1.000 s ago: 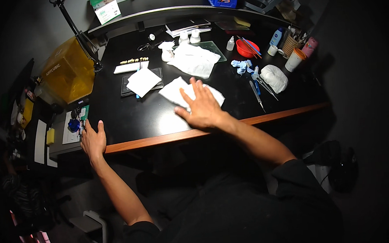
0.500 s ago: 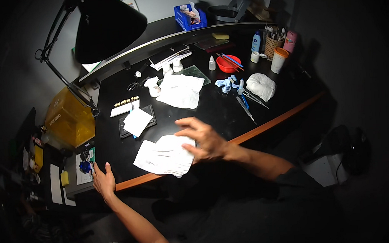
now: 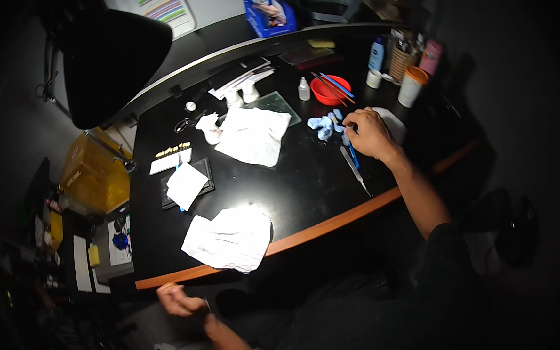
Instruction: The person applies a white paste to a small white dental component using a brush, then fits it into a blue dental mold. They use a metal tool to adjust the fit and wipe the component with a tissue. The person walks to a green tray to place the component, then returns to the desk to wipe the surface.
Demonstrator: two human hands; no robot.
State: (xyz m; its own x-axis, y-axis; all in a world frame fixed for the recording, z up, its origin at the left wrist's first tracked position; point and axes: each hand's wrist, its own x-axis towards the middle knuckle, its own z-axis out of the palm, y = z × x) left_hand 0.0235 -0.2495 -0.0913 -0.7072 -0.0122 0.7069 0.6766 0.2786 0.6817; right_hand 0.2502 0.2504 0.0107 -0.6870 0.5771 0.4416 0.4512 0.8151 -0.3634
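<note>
My right hand (image 3: 372, 134) reaches over the right side of the black desk, its fingers curled downward among the small tools. Whatever its fingertips close on is hidden. Beneath it lie a slim blue tool (image 3: 354, 156) and a pair of metal tweezers (image 3: 357, 173). Lumps of light-blue putty-like material (image 3: 322, 127) sit just left of it, and a white cloth bundle (image 3: 393, 124) is partly covered behind it. Below the desk's front edge, my left hand (image 3: 180, 300) hangs with fingers loosely curled in, nothing visible in it. A white cloth (image 3: 229, 239) lies at the front edge.
Another white cloth (image 3: 255, 135) covers part of a green glass plate (image 3: 281, 107). Farther back are a red bowl (image 3: 331, 95) with sticks, a dropper bottle (image 3: 304, 90) and an orange-lidded tub (image 3: 412, 86). A black lamp (image 3: 119, 63) overhangs the left; a white pad (image 3: 186, 186) lies below.
My right hand has moved from above the front cloth to the tools at the right. My left hand has dropped from the desk's left corner to below the front edge, its fingers curling.
</note>
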